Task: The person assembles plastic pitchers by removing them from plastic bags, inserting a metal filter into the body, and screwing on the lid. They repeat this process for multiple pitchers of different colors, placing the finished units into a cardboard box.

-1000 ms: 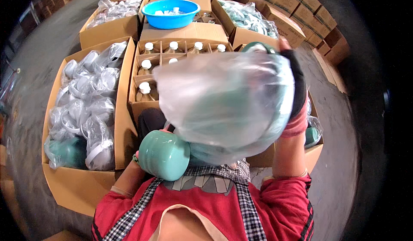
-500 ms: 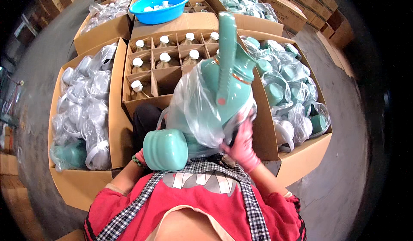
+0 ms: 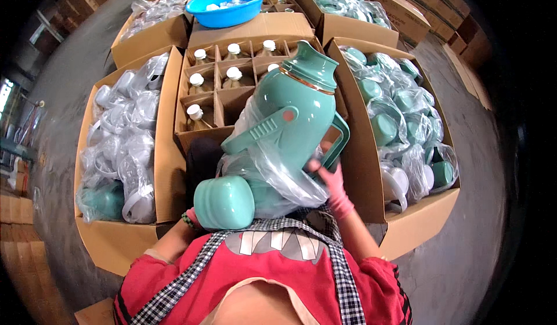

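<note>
Here's the mint-green thermos flask (image 3: 299,113), tilted over my lap, mouth up and away from me, its lower part in a clear plastic bag (image 3: 304,190). My right hand (image 3: 331,181) is at the bag's right, below the side handle (image 3: 344,135), fingers part-curled but blurred; can't tell if they grip. My left hand (image 3: 191,215), mostly hidden behind a rounded mint-green piece (image 3: 224,203), is unreadable too. Flask looks stiff, glossy, probably slippery; that side handle should hold surest, the thin bag worst.
</note>
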Tool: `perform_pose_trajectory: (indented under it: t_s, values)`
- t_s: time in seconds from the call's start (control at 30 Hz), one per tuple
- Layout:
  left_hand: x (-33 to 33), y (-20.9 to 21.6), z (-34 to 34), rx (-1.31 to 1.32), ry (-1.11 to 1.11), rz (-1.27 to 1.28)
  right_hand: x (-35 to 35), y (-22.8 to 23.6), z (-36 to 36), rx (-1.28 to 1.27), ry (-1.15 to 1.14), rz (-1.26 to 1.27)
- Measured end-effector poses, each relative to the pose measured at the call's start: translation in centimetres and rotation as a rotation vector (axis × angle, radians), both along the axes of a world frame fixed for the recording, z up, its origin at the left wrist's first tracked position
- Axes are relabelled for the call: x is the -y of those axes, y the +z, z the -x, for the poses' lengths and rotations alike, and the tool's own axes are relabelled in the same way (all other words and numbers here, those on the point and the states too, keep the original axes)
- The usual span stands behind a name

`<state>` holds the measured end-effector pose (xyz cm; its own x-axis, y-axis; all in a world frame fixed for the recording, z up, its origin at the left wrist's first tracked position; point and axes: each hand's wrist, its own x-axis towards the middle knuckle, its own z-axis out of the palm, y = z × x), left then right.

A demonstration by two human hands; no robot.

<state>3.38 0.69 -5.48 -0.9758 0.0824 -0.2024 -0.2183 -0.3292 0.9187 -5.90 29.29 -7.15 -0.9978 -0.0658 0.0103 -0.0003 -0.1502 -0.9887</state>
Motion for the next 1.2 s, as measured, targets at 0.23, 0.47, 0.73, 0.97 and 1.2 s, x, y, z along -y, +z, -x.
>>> perform_pose_trajectory:
  t_s: [0.23, 0.47, 0.73, 0.97, 1.2]
  values:
    - [5.2, 5.5, -0.7, -0.277, 0.439, 0.007, 2.6, 3.4, -1.7, -0.025, -0.051, 0.002]
    - [16.6, 9.0, 3.7, -0.572, 0.956, 0.275, 2.4, 12.1, -0.2, -0.649, -0.046, -0.333]
    - [11.6, 5.8, 9.7, -0.345, 1.025, 0.018, 4.1, 16.7, -1.1, -0.765, -0.044, -0.842]
    - [9.4, 5.7, 8.9, -0.419, 0.910, 0.152, 3.9, 16.7, -1.1, -0.660, 0.144, -0.984]
    - [7.3, 8.2, 5.4, -0.856, 0.524, 0.262, 3.2, 16.4, -0.4, -0.626, 0.156, -1.102]
